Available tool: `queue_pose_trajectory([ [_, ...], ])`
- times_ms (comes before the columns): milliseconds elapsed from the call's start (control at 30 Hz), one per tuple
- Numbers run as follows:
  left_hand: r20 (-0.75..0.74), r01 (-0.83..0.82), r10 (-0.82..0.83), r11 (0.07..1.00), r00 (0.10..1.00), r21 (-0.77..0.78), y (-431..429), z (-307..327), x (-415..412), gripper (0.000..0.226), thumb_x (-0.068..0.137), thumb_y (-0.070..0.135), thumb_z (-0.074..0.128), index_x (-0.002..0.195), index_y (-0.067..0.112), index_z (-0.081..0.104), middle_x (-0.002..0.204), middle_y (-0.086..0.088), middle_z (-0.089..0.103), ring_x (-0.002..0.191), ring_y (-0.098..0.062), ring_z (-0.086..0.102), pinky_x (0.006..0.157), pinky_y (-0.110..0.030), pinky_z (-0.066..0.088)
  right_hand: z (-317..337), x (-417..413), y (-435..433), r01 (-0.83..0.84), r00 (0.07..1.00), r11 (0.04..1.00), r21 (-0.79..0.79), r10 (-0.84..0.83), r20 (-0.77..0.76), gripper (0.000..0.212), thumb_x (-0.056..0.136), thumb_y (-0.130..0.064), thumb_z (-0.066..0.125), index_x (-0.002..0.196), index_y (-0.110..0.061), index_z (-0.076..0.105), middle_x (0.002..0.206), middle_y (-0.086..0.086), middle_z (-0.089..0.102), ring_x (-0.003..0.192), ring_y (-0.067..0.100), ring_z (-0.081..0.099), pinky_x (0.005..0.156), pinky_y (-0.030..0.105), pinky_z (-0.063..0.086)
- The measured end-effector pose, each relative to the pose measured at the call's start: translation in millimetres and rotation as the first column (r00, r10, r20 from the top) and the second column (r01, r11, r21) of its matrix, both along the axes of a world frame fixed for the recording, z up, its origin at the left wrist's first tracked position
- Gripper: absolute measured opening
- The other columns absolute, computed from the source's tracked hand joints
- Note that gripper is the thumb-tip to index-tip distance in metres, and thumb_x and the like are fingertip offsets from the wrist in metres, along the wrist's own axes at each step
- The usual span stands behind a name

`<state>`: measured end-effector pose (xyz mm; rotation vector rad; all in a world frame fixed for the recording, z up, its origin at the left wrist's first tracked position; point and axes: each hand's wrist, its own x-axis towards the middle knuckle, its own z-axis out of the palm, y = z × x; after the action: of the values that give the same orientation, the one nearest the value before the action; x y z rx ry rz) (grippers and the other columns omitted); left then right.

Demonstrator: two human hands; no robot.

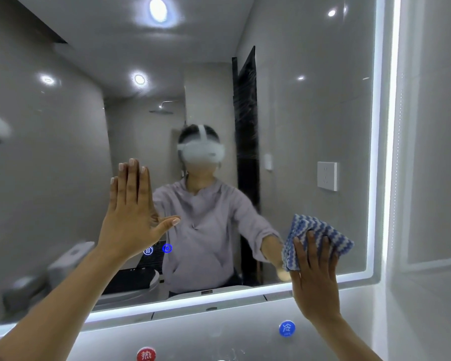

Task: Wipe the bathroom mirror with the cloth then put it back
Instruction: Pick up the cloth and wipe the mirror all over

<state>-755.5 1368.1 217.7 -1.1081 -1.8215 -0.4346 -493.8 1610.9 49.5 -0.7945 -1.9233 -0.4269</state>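
Note:
The bathroom mirror fills most of the view, edged by a lit white strip. My right hand presses a folded blue-and-white zigzag cloth flat against the glass near the lower right corner, fingers straight over the cloth. My left hand lies flat on the glass at centre left, fingers together and straight, thumb out. The mirror reflects a person in a grey shirt with a headset.
Two glowing blue touch icons sit on the glass by my left wrist. Below the mirror are a blue round tap label and a red one. A grey wall stands right of the mirror.

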Motion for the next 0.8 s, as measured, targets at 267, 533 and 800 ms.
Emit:
queue_pose_trajectory([
  [267,0.003,-0.001,0.001,1.000,1.000,0.003,1,0,1,0.114,0.076,0.082,0.017,0.147,-0.006,0.002,0.156,-0.024,-0.005,0.145,-0.036,-0.007,0.118,-0.044,-0.005,5,-17,-18,-0.065,0.994,0.984,-0.169,0.049,-0.097,0.053,0.102,-0.030,0.014,0.148,-0.004,0.020,0.155,0.029,0.016,0.142,0.052,0.007,0.109,0.070,0.016],
  [533,0.008,0.001,-0.001,1.000,1.000,0.003,1,1,2,0.113,0.077,0.082,0.017,0.147,-0.006,0.003,0.156,-0.024,-0.004,0.145,-0.036,-0.006,0.118,-0.045,-0.004,34,-70,-57,-0.165,0.986,0.984,0.066,0.167,-0.028,0.057,0.096,-0.027,0.032,0.151,-0.012,0.023,0.160,0.014,0.014,0.144,0.046,0.010,0.109,0.068,0.018],
  [800,-0.002,0.006,-0.006,1.000,1.000,-0.009,-2,1,3,0.113,0.077,0.082,0.017,0.147,-0.005,0.001,0.156,-0.023,-0.008,0.145,-0.035,-0.009,0.118,-0.045,-0.006,69,-110,-87,-0.291,0.956,0.931,0.223,0.274,0.101,0.058,0.096,-0.033,0.038,0.152,-0.024,0.024,0.161,0.001,0.011,0.148,0.031,0.007,0.119,0.052,0.004],
])
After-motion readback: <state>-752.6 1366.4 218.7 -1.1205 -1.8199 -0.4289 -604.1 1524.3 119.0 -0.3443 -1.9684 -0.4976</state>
